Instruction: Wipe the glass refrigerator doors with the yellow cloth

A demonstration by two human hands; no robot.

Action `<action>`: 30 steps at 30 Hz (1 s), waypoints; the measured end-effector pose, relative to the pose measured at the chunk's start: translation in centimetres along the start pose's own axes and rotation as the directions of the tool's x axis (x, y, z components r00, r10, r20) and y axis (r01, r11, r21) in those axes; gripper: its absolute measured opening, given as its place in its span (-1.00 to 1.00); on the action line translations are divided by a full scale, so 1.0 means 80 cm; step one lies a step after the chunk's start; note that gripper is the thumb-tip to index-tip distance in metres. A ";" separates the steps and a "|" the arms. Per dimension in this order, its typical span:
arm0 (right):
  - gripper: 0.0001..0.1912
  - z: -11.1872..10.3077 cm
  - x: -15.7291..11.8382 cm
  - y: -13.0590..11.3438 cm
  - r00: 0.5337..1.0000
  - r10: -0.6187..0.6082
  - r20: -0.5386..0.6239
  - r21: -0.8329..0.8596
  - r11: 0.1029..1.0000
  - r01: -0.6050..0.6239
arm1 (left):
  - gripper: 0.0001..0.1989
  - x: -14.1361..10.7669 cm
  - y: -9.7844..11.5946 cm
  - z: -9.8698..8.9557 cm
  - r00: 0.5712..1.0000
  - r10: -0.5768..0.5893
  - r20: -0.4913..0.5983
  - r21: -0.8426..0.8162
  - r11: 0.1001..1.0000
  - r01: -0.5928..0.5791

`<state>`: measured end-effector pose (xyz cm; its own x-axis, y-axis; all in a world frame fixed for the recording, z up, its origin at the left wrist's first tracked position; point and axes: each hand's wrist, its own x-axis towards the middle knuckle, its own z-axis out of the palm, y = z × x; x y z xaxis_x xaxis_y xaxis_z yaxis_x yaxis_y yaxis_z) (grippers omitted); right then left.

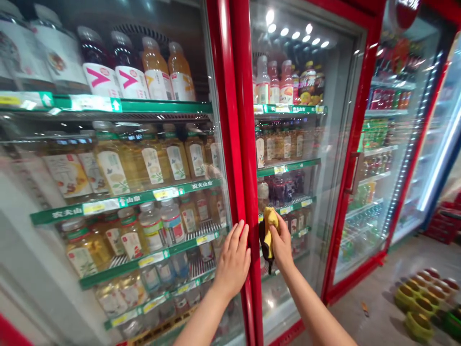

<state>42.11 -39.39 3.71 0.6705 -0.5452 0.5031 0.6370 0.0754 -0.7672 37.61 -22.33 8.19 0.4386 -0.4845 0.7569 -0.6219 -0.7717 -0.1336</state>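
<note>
My left hand [233, 262] lies with its fingers stretched out against the red door frame [236, 158] between two glass doors of a drinks fridge. My right hand [283, 242] is closed around a yellow and black cloth [270, 226], held at the right-hand glass door [306, 144] close to the frame. The cloth looks bunched, with a dark end hanging down; whether it presses on the glass I cannot tell. Behind the left door stand rows of bottles [176, 156] on green-edged shelves [144, 201].
Further right is another red-framed fridge [374, 144] with a door handle [353, 173]. Several yellow-green round containers [419, 327] stand on the grey floor [382, 293] at lower right. Red stacked items [441, 223] sit at the far right edge.
</note>
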 end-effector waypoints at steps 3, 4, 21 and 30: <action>-0.47 0.003 0.022 0.006 0.985 0.125 0.116 0.123 0.983 -0.140 | -0.32 0.014 0.011 0.010 0.992 -0.114 0.050 -0.167 0.978 0.121; -0.46 0.003 0.026 0.006 0.979 0.153 0.138 0.153 0.973 -0.174 | -0.34 0.020 0.013 0.013 0.989 -0.139 0.055 -0.201 0.969 0.147; -0.43 0.002 0.011 0.039 0.868 0.366 0.335 0.296 0.834 -0.465 | -0.77 0.196 -0.013 -0.002 0.865 0.448 0.226 0.207 0.845 -0.492; -0.44 0.019 0.010 0.035 0.901 0.298 0.314 0.252 0.889 -0.382 | -0.79 0.229 -0.010 0.026 0.845 0.455 0.282 0.143 0.851 -0.506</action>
<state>45.01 -38.36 2.53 0.9138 -0.2068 0.3497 0.4061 0.4859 -0.7739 47.48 -31.47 20.83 0.2709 -0.8765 0.3979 -0.6580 -0.4703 -0.5881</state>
